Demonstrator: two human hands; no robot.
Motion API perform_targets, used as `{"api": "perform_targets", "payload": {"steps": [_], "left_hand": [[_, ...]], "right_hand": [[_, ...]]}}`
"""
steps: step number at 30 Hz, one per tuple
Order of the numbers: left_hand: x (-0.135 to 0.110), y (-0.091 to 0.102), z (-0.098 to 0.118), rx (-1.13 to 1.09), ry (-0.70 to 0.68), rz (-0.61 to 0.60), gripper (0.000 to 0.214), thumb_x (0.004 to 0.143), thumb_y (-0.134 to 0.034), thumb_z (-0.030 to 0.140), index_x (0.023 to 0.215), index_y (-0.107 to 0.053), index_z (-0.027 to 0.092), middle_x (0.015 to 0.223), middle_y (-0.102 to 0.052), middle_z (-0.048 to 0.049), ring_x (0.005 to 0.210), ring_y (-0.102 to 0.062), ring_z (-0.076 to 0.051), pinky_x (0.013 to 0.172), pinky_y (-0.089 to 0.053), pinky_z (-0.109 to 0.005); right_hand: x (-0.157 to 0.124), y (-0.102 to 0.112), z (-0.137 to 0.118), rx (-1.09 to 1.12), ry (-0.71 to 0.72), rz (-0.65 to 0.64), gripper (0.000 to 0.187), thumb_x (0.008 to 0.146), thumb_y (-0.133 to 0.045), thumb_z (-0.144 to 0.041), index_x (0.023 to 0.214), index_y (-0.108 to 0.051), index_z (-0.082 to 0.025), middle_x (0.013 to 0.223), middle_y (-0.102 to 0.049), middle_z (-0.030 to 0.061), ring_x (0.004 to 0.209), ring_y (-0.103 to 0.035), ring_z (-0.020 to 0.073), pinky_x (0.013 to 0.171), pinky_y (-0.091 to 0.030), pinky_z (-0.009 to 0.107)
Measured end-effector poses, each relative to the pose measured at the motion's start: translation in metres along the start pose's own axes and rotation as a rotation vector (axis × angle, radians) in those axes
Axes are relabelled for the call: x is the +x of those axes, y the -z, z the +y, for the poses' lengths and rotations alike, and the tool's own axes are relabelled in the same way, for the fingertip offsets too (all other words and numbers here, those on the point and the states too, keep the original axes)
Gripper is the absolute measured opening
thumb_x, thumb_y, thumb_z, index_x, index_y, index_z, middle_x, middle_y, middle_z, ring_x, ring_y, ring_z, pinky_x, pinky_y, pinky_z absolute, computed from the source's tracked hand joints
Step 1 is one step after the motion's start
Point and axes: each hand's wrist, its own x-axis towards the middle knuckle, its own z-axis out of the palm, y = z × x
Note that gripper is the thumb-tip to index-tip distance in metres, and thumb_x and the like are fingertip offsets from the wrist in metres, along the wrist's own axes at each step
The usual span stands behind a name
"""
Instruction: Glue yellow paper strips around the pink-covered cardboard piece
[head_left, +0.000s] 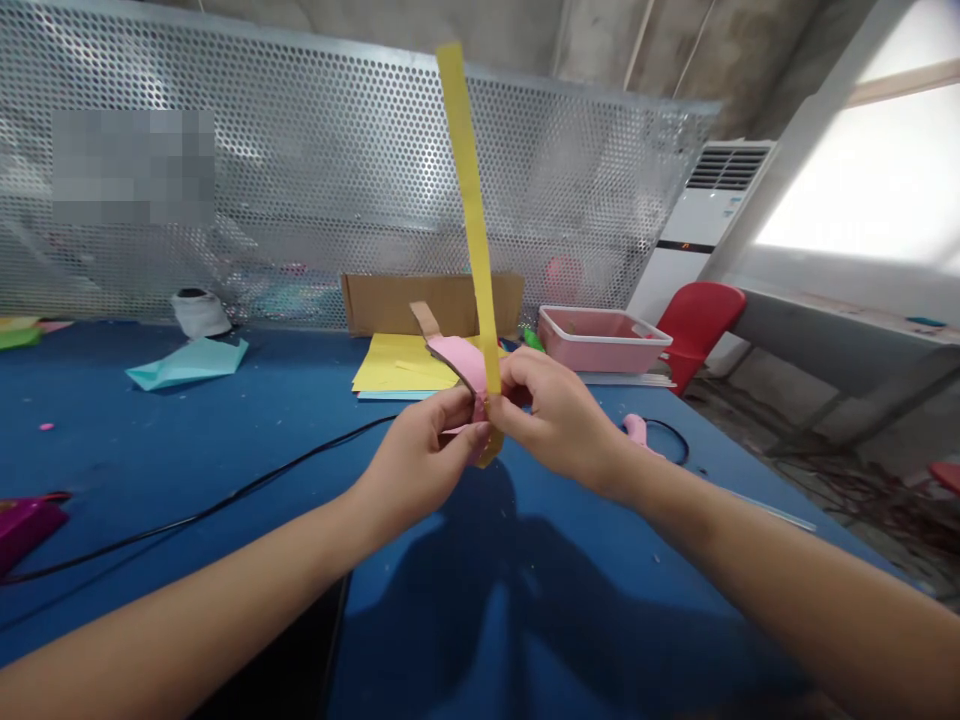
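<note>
Both my hands meet above the blue table [225, 440], pinching crossed paper strips. A long yellow strip [469, 200] stands almost upright from my fingers, its short lower end poking out below them. A pink strip [459, 360] with a brown end slants up to the left behind it. My left hand [427, 460] pinches the crossing from the left with thumb and fingers closed. From the right, my right hand [551, 415] grips the same spot, fingers curled.
Yellow paper sheets [397, 365] lie before a cardboard piece [390, 300]. A pink tray [600, 340], a pink glue gun [637, 428], a black cable [225, 500], a folded light-blue paper [187, 362] and a magenta object [26, 525] are around. A perforated metal screen [300, 180] backs the table.
</note>
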Motion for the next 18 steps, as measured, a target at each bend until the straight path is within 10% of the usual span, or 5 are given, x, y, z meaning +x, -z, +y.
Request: {"api": "perform_targets", "payload": {"steps": [18], "left_hand": [[-0.01,-0.001,-0.038,0.82,-0.217,0.161,0.009,0.085,-0.053,0.022,0.077,-0.054,0.018,0.075,-0.062,-0.0017,0.067,-0.054,-0.015,0.062,-0.039,-0.024]], "right_hand": [[-0.036,-0.038,0.017,0.166,-0.118,0.064,0.01,0.077,-0.055,-0.02,0.067,-0.058,-0.02,0.105,-0.054,0.0073,0.109,-0.048,0.0231,0.101,-0.036,0.043]]}}
